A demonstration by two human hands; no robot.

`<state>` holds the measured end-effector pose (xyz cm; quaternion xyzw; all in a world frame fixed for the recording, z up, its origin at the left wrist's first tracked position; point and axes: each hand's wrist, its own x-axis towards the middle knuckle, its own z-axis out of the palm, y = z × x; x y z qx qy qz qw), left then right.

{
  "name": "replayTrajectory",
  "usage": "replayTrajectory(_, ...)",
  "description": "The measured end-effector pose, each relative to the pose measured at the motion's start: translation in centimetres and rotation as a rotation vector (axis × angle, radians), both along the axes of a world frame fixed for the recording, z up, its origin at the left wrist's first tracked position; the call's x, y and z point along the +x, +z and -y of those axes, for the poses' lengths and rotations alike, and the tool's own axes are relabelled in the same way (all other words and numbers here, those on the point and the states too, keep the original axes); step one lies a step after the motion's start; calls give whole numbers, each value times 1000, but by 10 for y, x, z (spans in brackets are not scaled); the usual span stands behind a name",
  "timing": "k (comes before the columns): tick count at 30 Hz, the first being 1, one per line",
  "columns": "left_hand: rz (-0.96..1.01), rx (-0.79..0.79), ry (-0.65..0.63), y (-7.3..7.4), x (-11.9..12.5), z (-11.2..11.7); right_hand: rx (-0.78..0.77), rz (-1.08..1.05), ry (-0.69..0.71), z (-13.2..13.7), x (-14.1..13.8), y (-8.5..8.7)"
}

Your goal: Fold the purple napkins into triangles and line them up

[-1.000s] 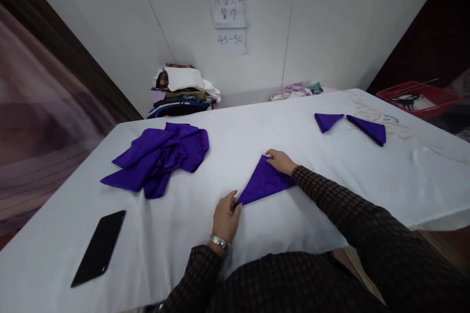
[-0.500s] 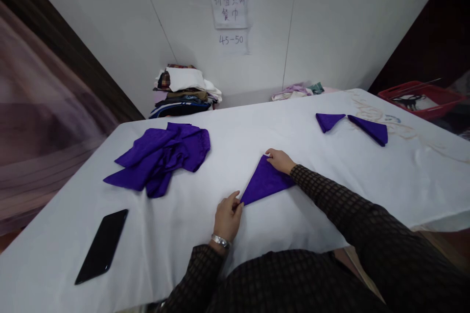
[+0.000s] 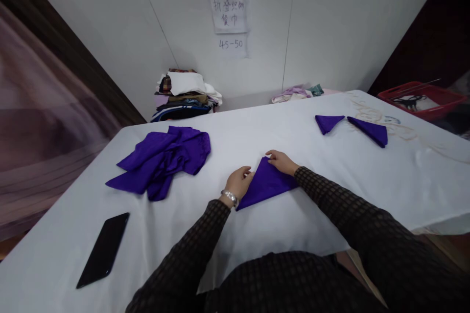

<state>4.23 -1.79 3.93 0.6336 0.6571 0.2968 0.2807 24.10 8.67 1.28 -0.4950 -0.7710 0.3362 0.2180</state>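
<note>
A purple napkin [image 3: 269, 185], folded into a triangle, lies on the white tablecloth in front of me. My right hand [image 3: 281, 162] is closed on its top corner, thumb and fingers pinched together. Along its left edge rests my left hand [image 3: 239, 182], fingers curved and apart, holding nothing; a silver bracelet circles that wrist. The napkin's lower left corner shows just past the left wrist. At the far right lie two more folded purple napkins, one a small triangle [image 3: 329, 123] and the other a narrow wedge [image 3: 369, 130].
A crumpled heap of purple napkins [image 3: 165, 159] lies on the left of the table [image 3: 191, 234], with a black phone [image 3: 104, 249] nearer me. Stacked clothes [image 3: 185, 95] and a lilac cloth [image 3: 293, 93] stand behind the table. A red basket [image 3: 422, 100] is at far right.
My left hand has let go of the napkin's lower left corner and moved up and forward along its left edge. My right hand stays at the top corner.
</note>
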Motion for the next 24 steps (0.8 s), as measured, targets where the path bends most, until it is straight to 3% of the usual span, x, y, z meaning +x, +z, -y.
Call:
replayTrajectory(4, 166, -115, 18, -4, 29, -54, -97, -209, 17, -1, 3, -1)
replayTrajectory(7, 183, -131, 50, -17, 39, -74, -159, -309, 19, 0, 5, -1)
replayTrajectory(11, 218, -132, 99, -27, 41, -76, -206, -367, 11, 0, 6, -1)
replayTrajectory(16, 285, -116, 120, -24, 40, -69, -262, -374, -28, -1, 4, -2)
replayTrajectory(24, 363, -175, 149, -25, 37, -72, -228, -383, 33, 2, 4, 2)
